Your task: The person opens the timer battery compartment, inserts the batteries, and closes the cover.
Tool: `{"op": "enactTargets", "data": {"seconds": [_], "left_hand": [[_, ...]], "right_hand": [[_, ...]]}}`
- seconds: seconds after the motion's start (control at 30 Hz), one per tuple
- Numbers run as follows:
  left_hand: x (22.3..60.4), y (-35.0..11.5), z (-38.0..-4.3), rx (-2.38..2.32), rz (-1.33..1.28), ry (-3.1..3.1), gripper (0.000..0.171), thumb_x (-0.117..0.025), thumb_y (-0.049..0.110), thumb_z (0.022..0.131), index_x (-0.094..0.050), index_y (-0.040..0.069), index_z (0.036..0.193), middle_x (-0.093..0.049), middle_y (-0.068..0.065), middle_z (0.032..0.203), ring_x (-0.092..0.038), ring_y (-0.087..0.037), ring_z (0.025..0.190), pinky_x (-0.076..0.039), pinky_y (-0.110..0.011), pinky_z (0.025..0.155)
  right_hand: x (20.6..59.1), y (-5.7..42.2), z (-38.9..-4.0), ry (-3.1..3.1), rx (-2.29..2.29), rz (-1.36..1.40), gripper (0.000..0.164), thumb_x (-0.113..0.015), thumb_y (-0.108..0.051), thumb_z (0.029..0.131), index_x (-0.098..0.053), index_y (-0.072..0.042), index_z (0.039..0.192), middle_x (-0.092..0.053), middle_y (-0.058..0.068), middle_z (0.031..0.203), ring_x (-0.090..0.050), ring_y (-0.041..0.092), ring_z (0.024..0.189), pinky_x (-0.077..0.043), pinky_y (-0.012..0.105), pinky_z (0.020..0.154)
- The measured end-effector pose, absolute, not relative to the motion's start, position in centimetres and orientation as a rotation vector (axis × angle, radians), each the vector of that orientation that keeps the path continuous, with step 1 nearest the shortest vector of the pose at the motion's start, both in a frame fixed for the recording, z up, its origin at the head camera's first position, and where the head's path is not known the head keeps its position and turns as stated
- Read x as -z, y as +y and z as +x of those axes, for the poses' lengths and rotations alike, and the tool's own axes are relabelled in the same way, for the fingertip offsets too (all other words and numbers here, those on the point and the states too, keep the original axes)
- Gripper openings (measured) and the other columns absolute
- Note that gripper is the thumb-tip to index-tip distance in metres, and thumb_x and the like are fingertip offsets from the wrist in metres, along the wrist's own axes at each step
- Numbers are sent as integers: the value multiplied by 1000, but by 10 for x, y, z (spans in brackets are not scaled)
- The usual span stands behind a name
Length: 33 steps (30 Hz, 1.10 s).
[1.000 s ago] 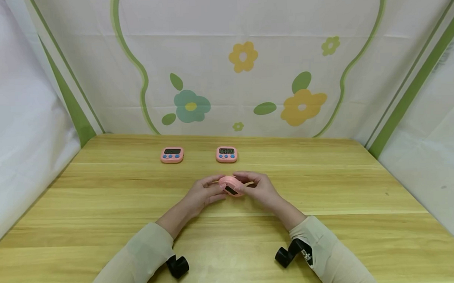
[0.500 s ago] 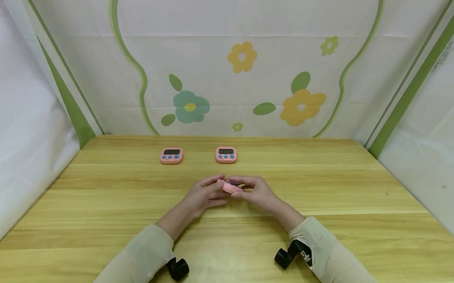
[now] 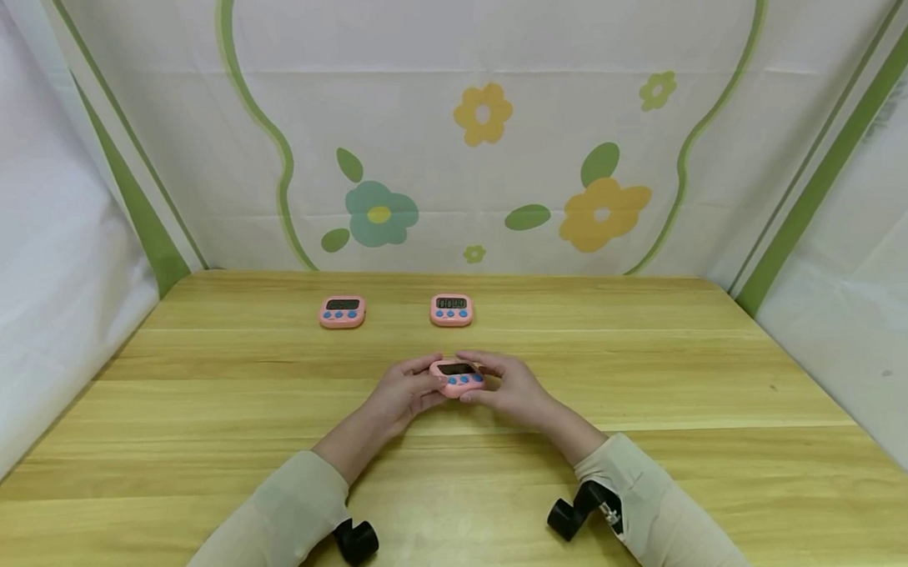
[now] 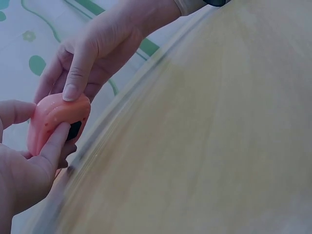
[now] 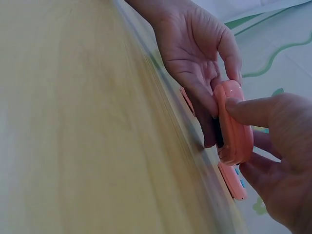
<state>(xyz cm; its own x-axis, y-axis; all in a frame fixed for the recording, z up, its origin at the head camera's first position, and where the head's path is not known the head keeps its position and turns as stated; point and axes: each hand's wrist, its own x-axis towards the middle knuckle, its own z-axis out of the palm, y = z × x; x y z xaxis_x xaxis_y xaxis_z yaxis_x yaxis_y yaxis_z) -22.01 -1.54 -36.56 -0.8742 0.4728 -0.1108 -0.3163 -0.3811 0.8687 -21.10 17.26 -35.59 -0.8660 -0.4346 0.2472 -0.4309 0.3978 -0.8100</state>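
Observation:
A pink digital kitchen timer (image 3: 457, 378) is held between both hands, just above the middle of the table. Its dark display and blue buttons face the head camera. My left hand (image 3: 401, 395) grips its left end, the thumb lying on the front near the buttons. At the opposite end, my right hand (image 3: 516, 390) pinches it between thumb and fingers. The left wrist view shows the back of the timer (image 4: 58, 114), with a fingertip by a black patch there. In the right wrist view the timer (image 5: 238, 131) appears edge-on, with the right thumb on its side.
Behind the hands, two like pink timers lie face up: a left one (image 3: 342, 312) and a middle one (image 3: 452, 310) with digits on its display. The wooden table (image 3: 204, 426) ends at a flower-printed cloth wall (image 3: 434, 151). Black camera mounts (image 3: 355, 541) hang at both wrists.
The held timer has been turned over between the hands: its back end showed first, then its edge, and now its display and blue buttons face up. Both hands stay nearly in place.

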Motion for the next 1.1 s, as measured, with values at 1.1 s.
{"op": "enactTargets", "data": {"seconds": [1.1], "left_hand": [[366,-16,-223,-2193,262,1550,50,-34,-15,83,-27,-5,132,-33,-24,129,-37,-29,115,-36,-35,91]], "right_hand": [[355,177,-213,2577,1447,-645,75,-72,-10,70,-31,-4,132,-46,6,112,-47,19,89,-46,27,74]]}}
